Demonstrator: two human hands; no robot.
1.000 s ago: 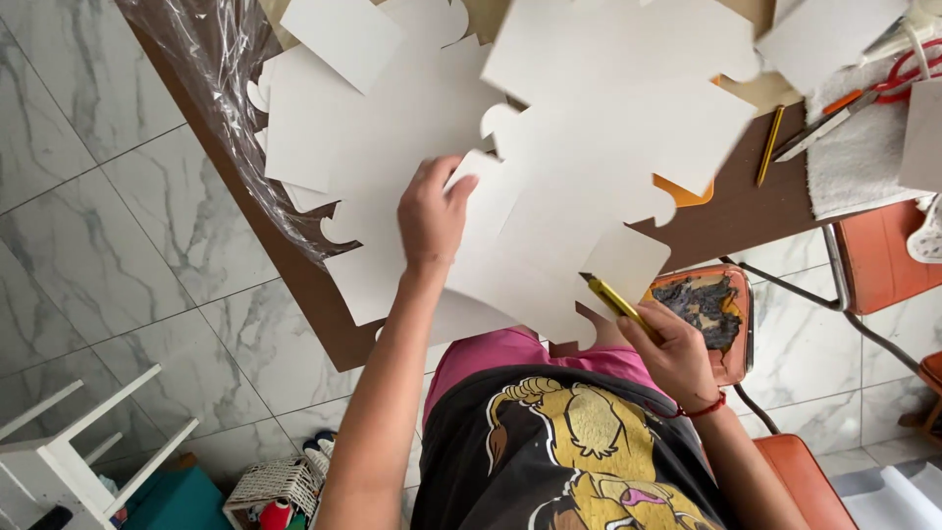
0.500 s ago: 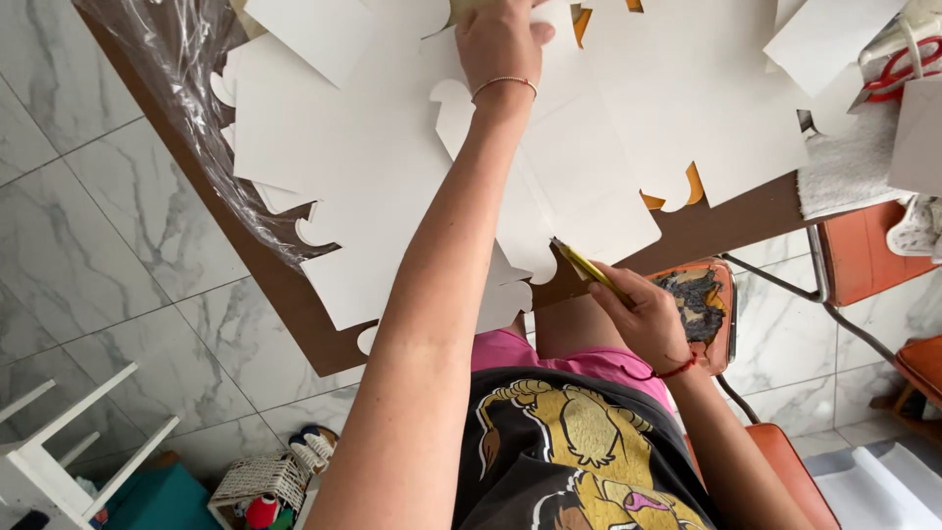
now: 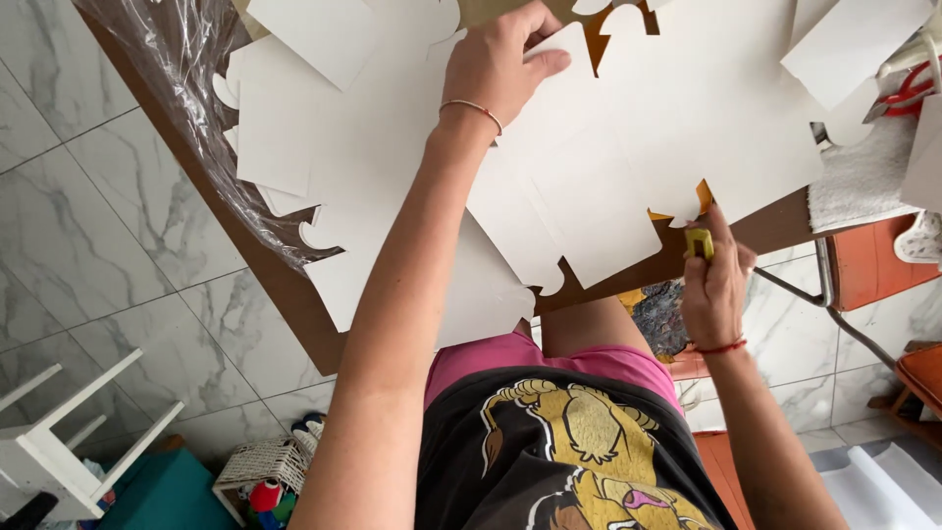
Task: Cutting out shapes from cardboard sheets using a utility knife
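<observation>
1. Since a moment ago my left hand [image 3: 500, 64] has stayed far out across the surface [image 3: 294, 294], flat on the big white card sheet [image 3: 628, 147], while my right hand [image 3: 713, 285] has slid along the near edge toward my right.
2. My left hand lies palm down on the sheet, fingers spread and pressing it; it grips nothing, and a thin bracelet sits on its wrist.
3. My right hand is closed around a yellow cutter [image 3: 699, 241], whose tip points up at the notched near edge of the sheet.
4. That sheet lies between my two hands: its far part is under my left palm, its near edge is just above my right fist, and a scalloped corner hangs past the brown edge of the surface.
5. More white card pieces overlap it; one square piece [image 3: 324, 39] lies to the left of my left hand, another [image 3: 854, 44] at the far right.
6. Crumpled clear plastic wrap [image 3: 186, 69] runs along the left side of the surface.
7. A white cloth [image 3: 863, 182] sits at the right edge, with red-handled scissors [image 3: 908, 88] beside it.
8. Below, over a marble tile floor [image 3: 88, 226], I see a white stool [image 3: 59, 451], a small wicker basket [image 3: 260, 466] and an orange chair [image 3: 873, 265].
</observation>
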